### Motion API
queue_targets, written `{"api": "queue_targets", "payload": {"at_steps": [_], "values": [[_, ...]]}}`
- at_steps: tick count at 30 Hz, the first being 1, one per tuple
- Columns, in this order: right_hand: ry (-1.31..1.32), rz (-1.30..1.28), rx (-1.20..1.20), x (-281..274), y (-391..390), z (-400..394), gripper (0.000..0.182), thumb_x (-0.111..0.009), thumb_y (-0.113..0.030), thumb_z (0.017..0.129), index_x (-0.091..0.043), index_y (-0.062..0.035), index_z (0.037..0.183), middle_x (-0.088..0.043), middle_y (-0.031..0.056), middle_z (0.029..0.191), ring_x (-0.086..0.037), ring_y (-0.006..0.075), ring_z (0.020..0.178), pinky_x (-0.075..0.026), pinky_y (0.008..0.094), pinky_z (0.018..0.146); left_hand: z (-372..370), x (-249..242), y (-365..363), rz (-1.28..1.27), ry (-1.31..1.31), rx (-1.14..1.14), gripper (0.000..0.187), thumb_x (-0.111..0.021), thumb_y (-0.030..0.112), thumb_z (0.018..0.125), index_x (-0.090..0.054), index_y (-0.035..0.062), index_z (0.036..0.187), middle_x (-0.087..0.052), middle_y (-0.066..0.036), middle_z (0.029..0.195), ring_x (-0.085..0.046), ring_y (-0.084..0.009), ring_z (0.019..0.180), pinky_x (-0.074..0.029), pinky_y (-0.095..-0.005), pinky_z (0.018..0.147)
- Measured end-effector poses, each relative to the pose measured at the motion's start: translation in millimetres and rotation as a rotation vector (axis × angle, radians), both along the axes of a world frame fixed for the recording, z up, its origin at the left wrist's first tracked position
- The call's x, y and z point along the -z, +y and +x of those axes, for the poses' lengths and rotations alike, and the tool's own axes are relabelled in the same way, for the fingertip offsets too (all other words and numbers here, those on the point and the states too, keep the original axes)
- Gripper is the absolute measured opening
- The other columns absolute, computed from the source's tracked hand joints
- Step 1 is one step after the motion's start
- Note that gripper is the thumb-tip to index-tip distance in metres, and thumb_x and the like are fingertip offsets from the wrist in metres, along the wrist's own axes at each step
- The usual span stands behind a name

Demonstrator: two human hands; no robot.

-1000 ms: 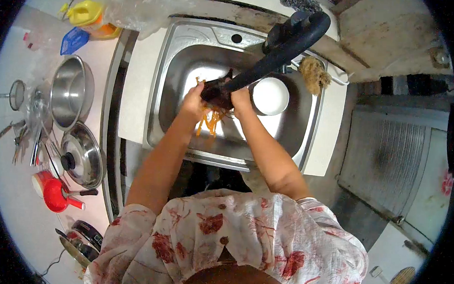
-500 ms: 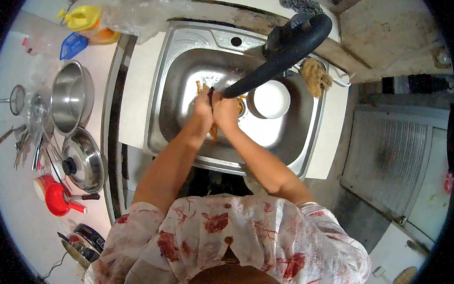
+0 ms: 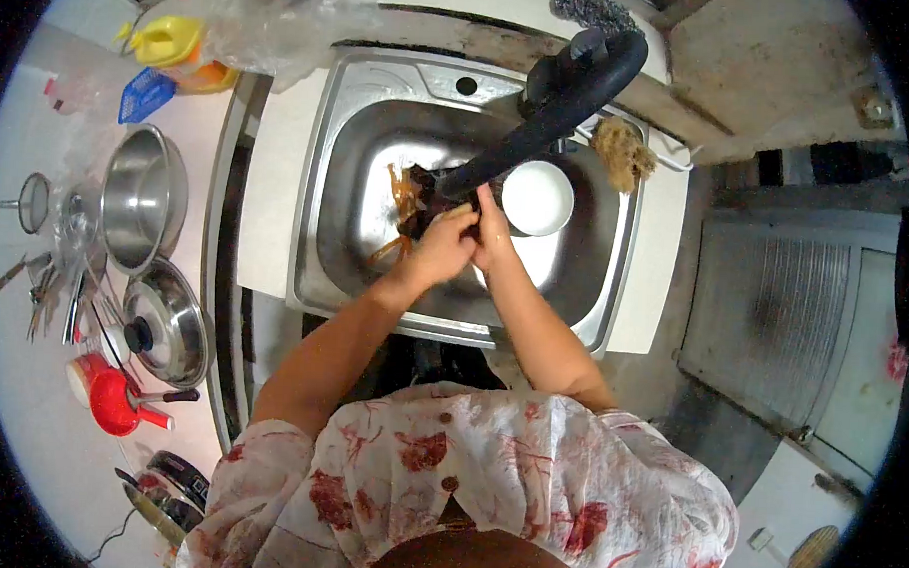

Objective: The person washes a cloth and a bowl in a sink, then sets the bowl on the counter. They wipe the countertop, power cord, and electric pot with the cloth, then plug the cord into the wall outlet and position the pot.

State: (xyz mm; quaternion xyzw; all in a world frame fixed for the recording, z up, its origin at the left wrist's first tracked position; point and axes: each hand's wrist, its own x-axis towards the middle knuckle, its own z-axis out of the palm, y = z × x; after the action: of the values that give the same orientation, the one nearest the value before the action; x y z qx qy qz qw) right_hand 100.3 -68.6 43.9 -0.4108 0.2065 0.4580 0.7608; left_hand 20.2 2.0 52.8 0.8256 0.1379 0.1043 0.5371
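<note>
Both my hands are over the steel sink (image 3: 585,279), just below the end of the black faucet (image 3: 540,122). My left hand (image 3: 446,246) is closed on a dark item (image 3: 432,198) that lies under the faucet tip; its shape is partly hidden. My right hand (image 3: 491,225) is beside it, fingers bent round the item's right side. Orange-yellow strips (image 3: 405,197) lie in the sink left of the dark item. To the right of my hands stands a white bowl (image 3: 538,199).
A brown scrubber (image 3: 622,155) sits at the sink's right back corner, with a steel wool pad (image 3: 592,8) behind the faucet. On the left counter are a steel bowl (image 3: 142,198), a lid (image 3: 168,324), a red strainer (image 3: 115,402) and a blue basket (image 3: 148,95).
My hands have moved down and to the right and slightly apart. The dark item now shows between the strips and my hands. The faucet looks slightly shifted left.
</note>
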Motion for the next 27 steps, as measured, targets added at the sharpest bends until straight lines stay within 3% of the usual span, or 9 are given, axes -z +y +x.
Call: {"api": "queue_targets", "payload": {"at_steps": [1,2,5,11,14,15,17,21,27], "values": [[0.004,0.000,-0.002,8,0,2,0.036,-0.052,-0.035,0.086,-0.052,-0.0028,0.101,-0.060,0.0072,0.086,-0.058,0.0207,0.074,-0.049,0.0328,0.064,-5,-5,-4,0.487,-0.098,0.039,0.025,-0.046,0.002,0.079,-0.058,0.0013,0.101,-0.062,-0.007,0.095,-0.058,-0.0198,0.086,-0.045,-0.0311,0.078],[-0.069,-0.029,-0.067,21,0,6,0.034,-0.052,-0.031,0.086,-0.052,-0.0022,0.102,-0.060,0.0090,0.088,-0.059,0.0223,0.077,-0.050,0.0333,0.064,-9,-5,1,0.490,-0.096,0.037,0.025,-0.046,0.002,0.079,-0.058,0.0013,0.101,-0.062,-0.007,0.095,-0.058,-0.0198,0.086,-0.045,-0.0311,0.078],[-0.036,-0.013,-0.087,-1,5,7,0.027,-0.050,-0.018,0.086,-0.050,-0.0002,0.106,-0.060,0.0141,0.095,-0.061,0.0271,0.082,-0.052,0.0364,0.068,-22,24,32,-0.069,0.287,-0.217,0.023,-0.045,-0.002,0.078,-0.058,0.0003,0.097,-0.061,-0.011,0.098,-0.058,-0.0210,0.091,-0.045,-0.0313,0.081],[-0.026,0.158,-0.202,-12,6,1,0.025,-0.052,-0.014,0.083,-0.051,0.0005,0.103,-0.058,0.0135,0.099,-0.059,0.0243,0.087,-0.049,0.0389,0.079,-9,69,52,-0.413,0.225,-0.019,0.043,-0.053,0.009,0.079,-0.042,0.0058,0.121,-0.057,-0.014,0.107,-0.057,-0.0263,0.096,-0.048,-0.0361,0.079],[-0.214,-0.265,-0.187,20,-20,29,0.026,-0.051,-0.019,0.085,-0.052,-0.0011,0.104,-0.059,0.0132,0.099,-0.060,0.0222,0.084,-0.049,0.0380,0.074,-3,53,50,-1.376,-0.068,-0.287,0.029,-0.042,0.016,0.089,-0.046,0.0018,0.114,-0.053,-0.015,0.113,-0.055,-0.0315,0.101,-0.043,-0.0471,0.091],[-0.193,-0.361,-0.106,26,-25,27,0.034,-0.052,-0.027,0.085,-0.054,0.0039,0.098,-0.062,0.0109,0.084,-0.061,0.0229,0.065,-0.052,0.0345,0.057,0,48,45,-1.376,-0.067,-0.286,0.029,-0.042,0.016,0.089,-0.046,0.0018,0.114,-0.053,-0.015,0.113,-0.055,-0.0315,0.101,-0.043,-0.0471,0.091],[-0.106,-0.370,-0.208,18,-20,26,0.035,-0.048,-0.031,0.087,-0.055,0.0012,0.100,-0.061,0.0104,0.083,-0.061,0.0218,0.065,-0.052,0.0339,0.057,3,33,26,-1.719,-0.115,-0.114,0.030,-0.037,0.016,0.091,-0.047,0.0026,0.115,-0.053,-0.016,0.114,-0.052,-0.0317,0.105,-0.040,-0.0476,0.093],[0.132,0.133,-0.118,20,8,29,0.036,-0.047,-0.032,0.088,-0.055,-0.0005,0.101,-0.060,0.0098,0.084,-0.060,0.0209,0.070,-0.050,0.0323,0.062,-2,29,32,-1.678,-0.046,-0.181,0.032,-0.039,0.025,0.089,-0.049,0.0032,0.111,-0.055,-0.015,0.111,-0.052,-0.0285,0.104,-0.039,-0.0454,0.092],[-1.114,-0.664,-0.497,15,33,-16,0.030,-0.054,-0.025,0.080,-0.057,0.0001,0.096,-0.056,0.0233,0.086,-0.056,0.0362,0.080,-0.043,0.0421,0.073,1,67,47,-1.536,-0.013,-0.394,0.036,-0.040,0.037,0.089,-0.054,0.0055,0.100,-0.059,-0.009,0.096,-0.056,-0.0216,0.092,-0.042,-0.0317,0.084]]}}
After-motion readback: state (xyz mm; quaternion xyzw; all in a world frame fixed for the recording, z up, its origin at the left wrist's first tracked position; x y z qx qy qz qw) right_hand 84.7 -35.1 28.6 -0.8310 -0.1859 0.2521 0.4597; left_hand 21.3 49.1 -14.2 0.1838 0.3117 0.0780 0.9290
